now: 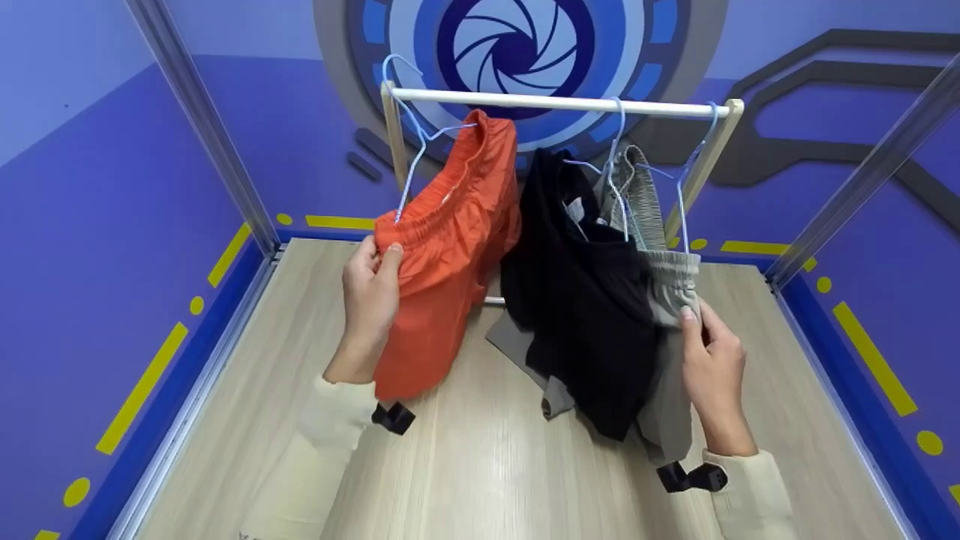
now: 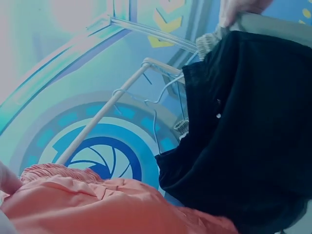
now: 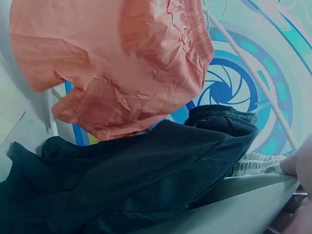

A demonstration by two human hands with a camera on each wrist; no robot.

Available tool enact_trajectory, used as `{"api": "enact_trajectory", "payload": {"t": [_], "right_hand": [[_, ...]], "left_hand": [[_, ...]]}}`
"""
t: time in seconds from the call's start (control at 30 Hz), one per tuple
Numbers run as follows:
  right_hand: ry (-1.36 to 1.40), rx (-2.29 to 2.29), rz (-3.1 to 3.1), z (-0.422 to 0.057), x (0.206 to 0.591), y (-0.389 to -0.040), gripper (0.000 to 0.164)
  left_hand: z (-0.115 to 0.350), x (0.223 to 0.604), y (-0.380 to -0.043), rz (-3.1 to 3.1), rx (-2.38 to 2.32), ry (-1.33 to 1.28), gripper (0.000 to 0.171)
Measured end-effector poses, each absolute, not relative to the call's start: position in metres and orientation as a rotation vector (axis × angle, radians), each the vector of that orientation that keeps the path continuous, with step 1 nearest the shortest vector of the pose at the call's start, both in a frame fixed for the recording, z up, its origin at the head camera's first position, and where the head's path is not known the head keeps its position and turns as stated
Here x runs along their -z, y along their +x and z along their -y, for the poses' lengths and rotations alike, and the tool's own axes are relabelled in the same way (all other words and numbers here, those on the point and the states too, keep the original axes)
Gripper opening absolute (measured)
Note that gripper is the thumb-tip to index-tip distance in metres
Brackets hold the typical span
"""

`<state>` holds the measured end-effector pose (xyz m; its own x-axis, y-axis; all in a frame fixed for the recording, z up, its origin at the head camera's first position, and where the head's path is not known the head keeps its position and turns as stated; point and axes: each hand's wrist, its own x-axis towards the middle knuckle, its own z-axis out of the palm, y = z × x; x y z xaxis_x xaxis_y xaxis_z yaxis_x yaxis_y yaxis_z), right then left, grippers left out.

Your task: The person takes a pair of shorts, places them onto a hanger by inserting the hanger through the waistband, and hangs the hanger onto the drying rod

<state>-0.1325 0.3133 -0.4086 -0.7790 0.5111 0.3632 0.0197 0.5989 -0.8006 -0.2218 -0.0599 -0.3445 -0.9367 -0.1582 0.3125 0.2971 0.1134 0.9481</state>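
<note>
In the head view my left hand (image 1: 371, 292) pinches the near waistband end of orange-red shorts (image 1: 450, 255), thumb on the outside. A blue wire hanger (image 1: 416, 135) runs into that waistband, its hook by the rail's left end. My right hand (image 1: 716, 367) pinches the waistband edge of grey-green pants (image 1: 671, 289), which hang from another hanger (image 1: 682, 187) near the rail's right end. Between the two hangs a black garment (image 1: 585, 315) on its own hanger (image 1: 619, 142), covering part of the pants. In the right wrist view the right hand's thumb (image 3: 291, 165) lies on the pants' waistband.
A small wooden rack with a pale rail (image 1: 555, 100) stands at the back of a wood-grain table (image 1: 457, 465). Blue panels with metal corner posts (image 1: 202, 120) enclose the sides. A grey pant leg (image 1: 556, 397) reaches the tabletop below the black garment.
</note>
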Motion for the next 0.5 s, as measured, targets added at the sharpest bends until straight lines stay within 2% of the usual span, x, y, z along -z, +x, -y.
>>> {"api": "enact_trajectory", "payload": {"t": [0.13, 0.37, 0.5], "right_hand": [[-0.426, -1.146, 2.274, -0.313, 0.407, -0.132, 0.037], [-0.421, -1.160, 2.281, -0.313, 0.408, -0.132, 0.037], [-0.426, -1.162, 2.283, -0.314, 0.408, -0.132, 0.038]], "left_hand": [[0.055, 0.337, -0.227, 2.034, 1.991, -0.167, 0.022], [0.043, 0.318, -0.222, 2.158, 1.843, -0.193, 0.019], [0.042, 0.328, -0.227, 2.198, 1.799, -0.192, 0.019]]}}
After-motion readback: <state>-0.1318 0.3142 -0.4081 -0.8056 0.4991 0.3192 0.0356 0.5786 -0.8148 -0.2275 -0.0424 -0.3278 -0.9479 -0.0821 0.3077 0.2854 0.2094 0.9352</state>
